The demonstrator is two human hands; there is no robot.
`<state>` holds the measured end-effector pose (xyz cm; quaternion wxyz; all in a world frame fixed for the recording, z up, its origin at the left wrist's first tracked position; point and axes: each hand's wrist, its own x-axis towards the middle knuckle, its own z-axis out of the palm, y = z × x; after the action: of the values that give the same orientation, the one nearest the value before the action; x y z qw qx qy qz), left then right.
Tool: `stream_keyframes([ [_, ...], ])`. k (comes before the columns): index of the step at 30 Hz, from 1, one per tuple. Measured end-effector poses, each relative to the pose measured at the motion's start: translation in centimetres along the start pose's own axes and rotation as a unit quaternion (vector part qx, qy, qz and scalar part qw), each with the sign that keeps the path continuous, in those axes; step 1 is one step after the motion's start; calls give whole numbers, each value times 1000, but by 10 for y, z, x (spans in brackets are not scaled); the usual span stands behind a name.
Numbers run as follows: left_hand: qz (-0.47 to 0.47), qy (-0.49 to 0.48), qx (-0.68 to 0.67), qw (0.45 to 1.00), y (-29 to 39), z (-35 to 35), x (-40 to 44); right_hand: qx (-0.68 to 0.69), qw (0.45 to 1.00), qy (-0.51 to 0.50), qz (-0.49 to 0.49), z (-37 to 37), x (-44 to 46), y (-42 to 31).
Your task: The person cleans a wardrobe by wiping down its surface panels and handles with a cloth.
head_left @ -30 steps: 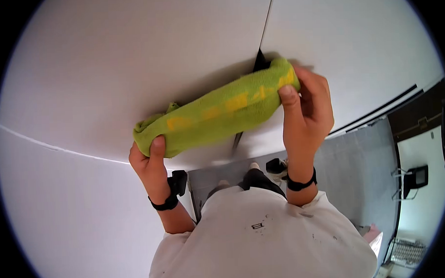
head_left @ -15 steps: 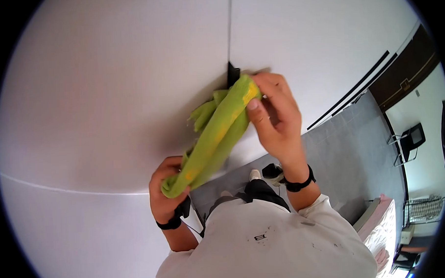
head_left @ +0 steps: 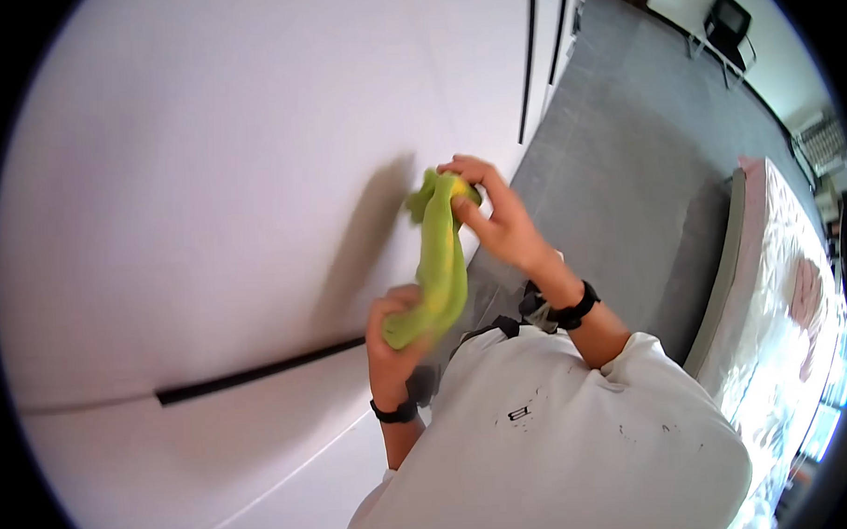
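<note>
A green cloth with yellow patches (head_left: 440, 255) hangs folded lengthwise between my two hands, in front of a white panelled surface. My left hand (head_left: 395, 345) is closed round its lower end. At the upper end, my right hand (head_left: 498, 211) pinches the cloth between thumb and fingers. A loose green fold sticks out to the left near the top. Both wrists carry black bands.
Long black strips (head_left: 269, 371) run along the white surface (head_left: 206, 179). Grey floor (head_left: 615, 146) lies to the right, with a black chair (head_left: 728, 25) by the far wall. A bed-like piece under shiny plastic (head_left: 769, 280) stands at the right.
The view has swung to the right, showing more floor and the plastic-covered piece. The cloth has gone from nearly level and stretched to steep and bunched, with my hands closer together.
</note>
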<state>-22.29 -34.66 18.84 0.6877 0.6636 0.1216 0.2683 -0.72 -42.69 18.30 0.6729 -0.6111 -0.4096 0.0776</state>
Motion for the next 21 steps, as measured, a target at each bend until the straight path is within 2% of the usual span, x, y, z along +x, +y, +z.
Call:
stream_keyframes([
  [2, 17, 40, 5, 999, -2, 16, 37, 18, 997, 57, 39, -38, 18, 17],
  [4, 35, 70, 31, 996, -4, 39, 75, 55, 987, 82, 127, -70, 30, 39],
  [8, -23, 6, 55, 998, -10, 67, 110, 45, 980, 138, 136, -105, 39, 68],
  [10, -103, 116, 8, 988, -9, 93, 142, -5, 981, 149, 122, -120, 62, 89],
  [11, -101, 109, 22, 989, -11, 101, 158, 7, 980, 159, 121, -126, 79, 96],
  [13, -118, 111, -71, 984, -18, 108, 175, 16, 982, 166, 85, -124, 118, 104],
  [16, -95, 128, -72, 985, -24, 140, 201, -14, 966, 232, -113, -119, 196, 96],
  [19, -140, 111, -32, 983, -38, 143, 211, 12, 957, 157, -243, -109, 232, 89],
  [20, -144, 111, -29, 983, -44, 138, 216, 13, 958, 159, -238, -109, 237, 105],
  [21, -174, 97, 77, 977, -52, 132, 219, -18, 959, 164, -230, -108, 240, 130],
])
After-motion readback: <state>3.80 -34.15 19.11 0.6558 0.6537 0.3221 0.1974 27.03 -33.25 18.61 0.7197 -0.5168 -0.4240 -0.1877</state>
